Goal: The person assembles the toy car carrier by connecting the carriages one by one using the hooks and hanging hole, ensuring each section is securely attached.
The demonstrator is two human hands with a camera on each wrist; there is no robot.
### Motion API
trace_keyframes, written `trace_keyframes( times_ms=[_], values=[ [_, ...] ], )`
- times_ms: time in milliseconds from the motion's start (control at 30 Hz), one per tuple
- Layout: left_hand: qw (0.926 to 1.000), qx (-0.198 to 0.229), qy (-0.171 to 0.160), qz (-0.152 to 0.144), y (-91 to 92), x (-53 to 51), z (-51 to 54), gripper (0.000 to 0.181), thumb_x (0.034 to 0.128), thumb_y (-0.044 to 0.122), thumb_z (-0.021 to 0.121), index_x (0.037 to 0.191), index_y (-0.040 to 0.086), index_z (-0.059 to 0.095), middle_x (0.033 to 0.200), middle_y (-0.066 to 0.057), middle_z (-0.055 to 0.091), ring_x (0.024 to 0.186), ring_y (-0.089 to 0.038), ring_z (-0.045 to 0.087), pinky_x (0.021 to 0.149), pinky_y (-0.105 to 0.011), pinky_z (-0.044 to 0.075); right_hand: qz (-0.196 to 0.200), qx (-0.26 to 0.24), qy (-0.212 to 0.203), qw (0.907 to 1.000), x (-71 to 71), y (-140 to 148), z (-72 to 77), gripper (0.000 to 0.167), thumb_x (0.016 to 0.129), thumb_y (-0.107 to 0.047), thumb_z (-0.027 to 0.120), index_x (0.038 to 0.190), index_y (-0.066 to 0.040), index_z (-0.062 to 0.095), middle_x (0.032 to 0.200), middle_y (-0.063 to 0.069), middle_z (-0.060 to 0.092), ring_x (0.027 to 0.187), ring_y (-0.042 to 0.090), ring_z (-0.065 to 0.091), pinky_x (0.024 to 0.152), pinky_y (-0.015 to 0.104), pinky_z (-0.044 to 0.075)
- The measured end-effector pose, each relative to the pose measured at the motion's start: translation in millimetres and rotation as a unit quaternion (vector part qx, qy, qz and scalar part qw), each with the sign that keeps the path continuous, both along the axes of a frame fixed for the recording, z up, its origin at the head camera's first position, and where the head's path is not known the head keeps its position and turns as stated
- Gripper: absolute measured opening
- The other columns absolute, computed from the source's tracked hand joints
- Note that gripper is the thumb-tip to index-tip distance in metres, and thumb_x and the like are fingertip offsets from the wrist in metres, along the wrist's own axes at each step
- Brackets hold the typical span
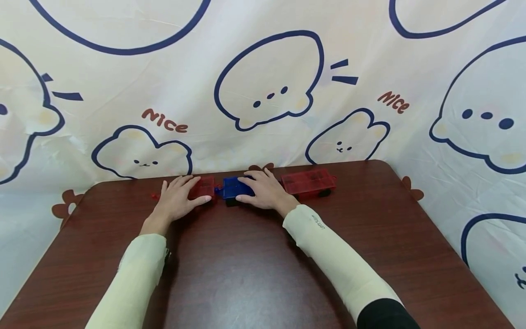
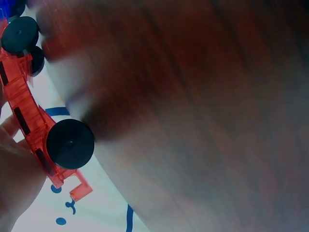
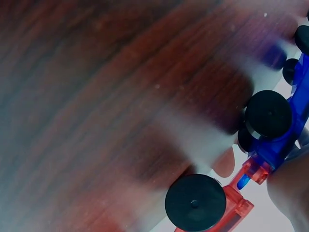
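Observation:
A red see-through toy wagon (image 1: pixel 204 188) with black wheels stands near the table's far edge. My left hand (image 1: pixel 174 198) holds it across the top, thumb along the near side. Right of it is a blue toy wagon (image 1: pixel 234 188), gripped by my right hand (image 1: pixel 267 189) with the thumb on its near side. A longer red wagon (image 1: pixel 310 183) stands to the right of that hand. In the right wrist view, a red coupling (image 3: pixel 256 170) meets the blue wagon's end. The left red wagon's free hook (image 2: pixel 81 188) points outward in the left wrist view.
The dark wooden table (image 1: pixel 246 269) extends toward me. A white cloth (image 1: pixel 263 146) with cartoon drawings hangs behind its far edge and along both sides.

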State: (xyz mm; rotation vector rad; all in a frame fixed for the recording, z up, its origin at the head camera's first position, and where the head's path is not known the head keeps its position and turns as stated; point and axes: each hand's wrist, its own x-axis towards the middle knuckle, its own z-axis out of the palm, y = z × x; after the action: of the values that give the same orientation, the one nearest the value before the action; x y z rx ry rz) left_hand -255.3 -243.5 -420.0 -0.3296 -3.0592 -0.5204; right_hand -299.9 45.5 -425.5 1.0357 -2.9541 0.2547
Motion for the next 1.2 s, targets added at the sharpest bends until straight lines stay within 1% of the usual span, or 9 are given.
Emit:
trace_keyframes(
  times_ms=[133,267,467,633,933,1200],
  values=[
    [1.0000,0.000,0.007,-0.004,-1.4,-0.1,-0.8,0.093,0.0896,0.067,0.062,0.153,0.004,0.042,0.156,-0.027,0.036,0.145,-0.051,0.024,0.114,-0.074,0.001,0.002,0.003,0.007,1.0000,-0.6,-0.2,-0.6,0.070,0.098,-0.067,0.047,0.154,-0.025,0.046,0.158,0.004,0.041,0.147,0.020,0.031,0.122,0.053,0.016],
    [0.9999,-0.002,0.012,-0.007,-1.7,-0.1,-0.9,0.091,0.0903,0.066,0.062,0.153,0.003,0.042,0.156,-0.026,0.037,0.145,-0.051,0.024,0.113,-0.075,0.002,0.003,0.006,0.009,0.9999,-0.8,-1.1,-0.9,0.070,0.099,-0.067,0.046,0.154,-0.024,0.046,0.159,0.004,0.040,0.148,0.020,0.030,0.123,0.051,0.013],
    [0.9999,0.002,0.013,-0.004,-2.0,-0.4,-1.3,0.091,0.0906,0.065,0.063,0.153,0.003,0.042,0.156,-0.026,0.036,0.145,-0.050,0.024,0.113,-0.075,0.002,0.013,0.013,0.000,0.9998,-1.1,-2.4,0.9,0.070,0.101,-0.063,0.046,0.156,-0.021,0.043,0.161,0.003,0.037,0.150,0.021,0.027,0.124,0.049,0.009],
    [0.9999,0.004,0.010,-0.006,-2.9,-0.9,-1.5,0.091,0.0906,0.065,0.063,0.154,0.003,0.041,0.157,-0.026,0.036,0.145,-0.051,0.024,0.113,-0.075,0.001,0.014,0.014,-0.006,0.9998,-1.2,-2.5,0.8,0.070,0.101,-0.062,0.046,0.157,-0.020,0.042,0.162,0.002,0.036,0.151,0.021,0.026,0.124,0.049,0.008],
    [0.9999,0.006,0.012,-0.006,-1.7,-0.9,-0.9,0.091,0.0904,0.063,0.065,0.153,0.001,0.042,0.157,-0.026,0.036,0.144,-0.051,0.025,0.112,-0.076,0.002,0.024,0.012,-0.015,0.9995,0.0,-2.8,2.5,0.064,0.103,-0.058,0.045,0.156,-0.022,0.043,0.163,0.003,0.033,0.152,0.022,0.024,0.124,0.049,0.009],
    [0.9998,0.014,0.013,-0.006,-0.5,0.1,1.0,0.090,0.0900,0.061,0.067,0.152,0.000,0.043,0.156,-0.026,0.037,0.143,-0.051,0.027,0.112,-0.077,0.003,0.021,0.016,-0.024,0.9994,-0.1,-3.8,3.4,0.063,0.104,-0.058,0.044,0.157,-0.023,0.041,0.165,0.003,0.031,0.153,0.021,0.021,0.124,0.048,0.008]
  ],
)
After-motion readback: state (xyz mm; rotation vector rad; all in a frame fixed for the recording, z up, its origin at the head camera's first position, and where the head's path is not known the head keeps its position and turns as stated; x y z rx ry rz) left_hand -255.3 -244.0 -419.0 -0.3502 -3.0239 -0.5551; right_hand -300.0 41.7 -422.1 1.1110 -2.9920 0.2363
